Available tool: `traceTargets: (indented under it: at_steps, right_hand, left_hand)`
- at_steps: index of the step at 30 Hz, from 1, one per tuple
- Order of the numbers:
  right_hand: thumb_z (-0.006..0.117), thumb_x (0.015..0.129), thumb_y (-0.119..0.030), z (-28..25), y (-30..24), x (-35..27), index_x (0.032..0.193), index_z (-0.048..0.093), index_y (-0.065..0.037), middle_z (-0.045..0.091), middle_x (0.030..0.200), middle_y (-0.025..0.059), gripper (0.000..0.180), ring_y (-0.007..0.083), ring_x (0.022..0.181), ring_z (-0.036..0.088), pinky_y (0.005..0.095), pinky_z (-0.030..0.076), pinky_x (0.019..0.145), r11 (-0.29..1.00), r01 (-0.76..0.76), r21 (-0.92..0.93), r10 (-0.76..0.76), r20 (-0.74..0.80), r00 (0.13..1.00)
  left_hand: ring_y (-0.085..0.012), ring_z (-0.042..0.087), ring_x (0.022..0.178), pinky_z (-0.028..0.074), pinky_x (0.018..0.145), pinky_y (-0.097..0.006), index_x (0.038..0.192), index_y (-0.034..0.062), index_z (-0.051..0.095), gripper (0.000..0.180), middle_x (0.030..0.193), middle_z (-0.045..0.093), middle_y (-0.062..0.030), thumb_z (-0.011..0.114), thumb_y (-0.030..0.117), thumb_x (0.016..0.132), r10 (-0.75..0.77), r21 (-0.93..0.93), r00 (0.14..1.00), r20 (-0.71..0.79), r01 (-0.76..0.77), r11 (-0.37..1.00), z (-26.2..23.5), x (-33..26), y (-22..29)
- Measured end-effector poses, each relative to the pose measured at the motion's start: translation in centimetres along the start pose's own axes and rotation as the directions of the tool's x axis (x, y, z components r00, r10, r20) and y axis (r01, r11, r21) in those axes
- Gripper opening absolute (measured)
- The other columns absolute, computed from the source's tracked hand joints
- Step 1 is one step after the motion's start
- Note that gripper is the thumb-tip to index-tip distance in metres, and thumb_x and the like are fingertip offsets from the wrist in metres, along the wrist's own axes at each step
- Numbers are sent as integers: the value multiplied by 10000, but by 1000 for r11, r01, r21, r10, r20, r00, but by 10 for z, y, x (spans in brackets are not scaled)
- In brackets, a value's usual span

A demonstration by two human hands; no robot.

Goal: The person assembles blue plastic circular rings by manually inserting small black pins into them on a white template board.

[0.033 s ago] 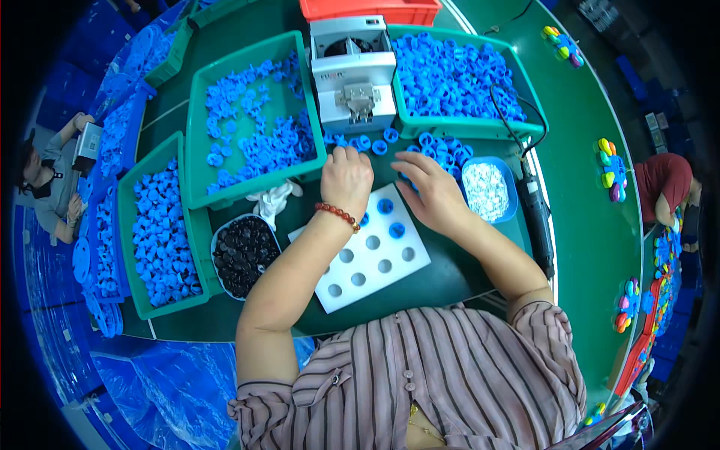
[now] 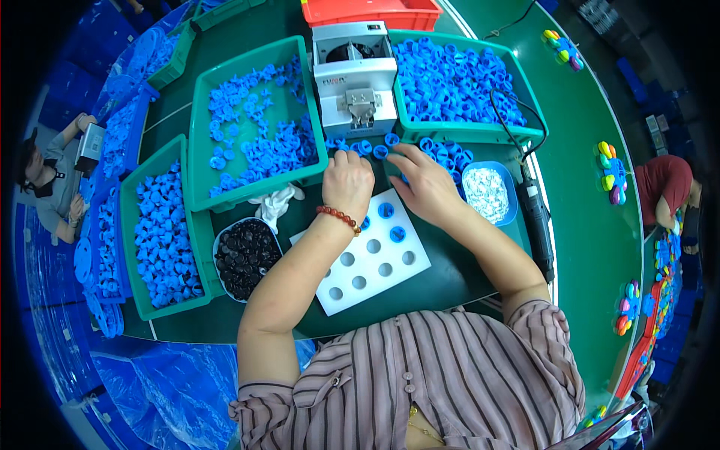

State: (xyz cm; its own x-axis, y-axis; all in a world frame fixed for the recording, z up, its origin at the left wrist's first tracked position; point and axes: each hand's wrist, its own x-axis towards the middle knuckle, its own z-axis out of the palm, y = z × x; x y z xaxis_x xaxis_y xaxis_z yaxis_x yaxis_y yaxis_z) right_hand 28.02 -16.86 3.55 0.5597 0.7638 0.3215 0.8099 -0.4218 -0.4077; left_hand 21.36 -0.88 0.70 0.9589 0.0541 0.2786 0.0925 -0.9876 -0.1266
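My left hand (image 2: 348, 181), a beaded bracelet on its wrist, is closed with curled fingers above the far edge of a white foam block (image 2: 346, 298). Whatever it holds is hidden under the fingers. Just right of it, my right hand (image 2: 427, 185) is open, thumb apart, its fingertips beside a loose blue ring-shaped part (image 2: 381, 151). More blue rings (image 2: 365, 147) lie in a row before a grey machine (image 2: 356, 82). Round holes fill the foam block; blue parts (image 2: 397, 233) sit in several near its far right side.
Green bins of blue parts stand left (image 2: 196, 161) and right (image 2: 469, 133) of the machine, another (image 2: 154, 308) at far left. Nearer are a tub of black parts (image 2: 246, 259), a crumpled white cloth (image 2: 277, 205), a tub of clear pieces (image 2: 487, 193) and a corded screwdriver (image 2: 538, 229).
My right hand has moved slightly left and away from me, closer to the loose blue ring. The left hand stays in nearly the same place.
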Motion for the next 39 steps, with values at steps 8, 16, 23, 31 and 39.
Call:
traceTargets:
  at_steps: [8,16,23,31,39]
  right_hand:
    - [667,779,-95,44,22,40,911,653,-33,630,931,123,146,318,872,647,417,542,745,981,1,-192,18,97,995]
    - [726,763,-102,14,-46,-16,997,708,-46,695,1042,118,241,265,894,675,362,552,766,932,239,272,-271,86,959]
    - [672,741,-91,32,-83,-33,1017,690,0,688,1064,95,291,229,841,637,324,536,746,882,412,230,-434,50,900]
    - [693,780,-296,20,-90,-71,1271,571,24,524,1400,154,599,296,1238,530,413,438,971,913,400,75,-406,232,884]
    - [587,836,-577,17,-84,-73,1399,435,57,364,1523,180,861,310,1448,271,470,291,1129,924,366,110,-378,402,834]
  left_hand:
    - [-312,606,857,494,777,-413,933,37,619,179,889,645,-122,685,61,769,-93,-580,992,-90,24,814,-57,-64,-19]
    - [-296,632,984,517,856,-394,1021,15,690,225,1062,677,-135,690,70,802,-211,-455,975,-74,155,877,-54,-149,-47]
    - [-293,629,1070,522,885,-395,1017,8,703,204,1100,679,-131,680,70,825,-175,-336,973,-148,117,935,-48,-162,-36]
    - [-320,523,1271,417,1030,-482,1141,12,673,299,1278,624,-125,648,148,875,-142,-272,988,-68,118,955,-48,-162,-34]
    - [-377,354,1386,265,1117,-533,1366,10,492,551,1451,468,-161,648,209,876,-117,-357,977,177,175,918,-74,-151,-32]
